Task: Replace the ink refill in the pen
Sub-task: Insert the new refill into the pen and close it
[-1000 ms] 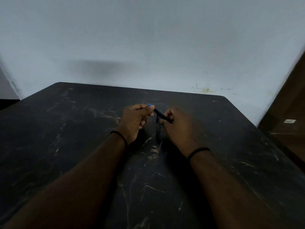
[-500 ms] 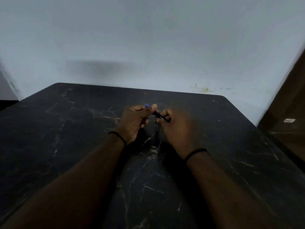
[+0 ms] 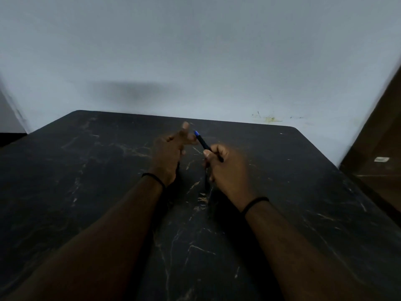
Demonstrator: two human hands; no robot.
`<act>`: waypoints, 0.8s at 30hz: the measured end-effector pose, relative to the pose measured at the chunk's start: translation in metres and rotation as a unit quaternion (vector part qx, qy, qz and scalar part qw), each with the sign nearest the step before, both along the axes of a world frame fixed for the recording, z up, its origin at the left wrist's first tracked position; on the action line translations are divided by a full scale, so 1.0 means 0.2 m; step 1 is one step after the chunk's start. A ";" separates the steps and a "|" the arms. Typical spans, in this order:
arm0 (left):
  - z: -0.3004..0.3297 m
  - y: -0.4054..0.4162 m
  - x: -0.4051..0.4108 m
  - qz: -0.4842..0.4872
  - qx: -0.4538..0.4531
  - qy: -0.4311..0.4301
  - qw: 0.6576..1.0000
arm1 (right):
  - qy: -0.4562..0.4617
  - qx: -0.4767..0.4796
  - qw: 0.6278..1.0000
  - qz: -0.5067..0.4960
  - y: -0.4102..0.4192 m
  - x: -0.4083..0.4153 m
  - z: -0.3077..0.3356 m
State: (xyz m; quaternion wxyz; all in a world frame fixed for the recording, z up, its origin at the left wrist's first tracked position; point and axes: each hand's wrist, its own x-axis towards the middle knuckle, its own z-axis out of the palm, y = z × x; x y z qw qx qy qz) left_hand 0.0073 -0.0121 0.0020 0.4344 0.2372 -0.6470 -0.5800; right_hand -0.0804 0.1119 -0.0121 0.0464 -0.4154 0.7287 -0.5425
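Now the right hand (image 3: 227, 170) holds a black pen (image 3: 206, 145) above the dark table (image 3: 86, 170). Its fingers are closed around the lower part of the pen. The pen tilts up and away to the left, and its blue tip (image 3: 196, 133) points toward the wall (image 3: 195, 51). The left hand (image 3: 169, 153) is just beside the blue tip. Its fingers are partly spread and one finger points up. The picture is blurry there, so I cannot tell if the left hand touches the pen or holds something small. Both hands are near the middle of the table. Each wrist wears a thin black band (image 3: 255, 203). Both arms reach forward over the table.
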 end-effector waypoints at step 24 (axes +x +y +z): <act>-0.05 -0.11 0.00 0.147 -0.083 -0.155 0.973 | 0.059 0.053 0.996 -0.050 0.02 -0.02 0.01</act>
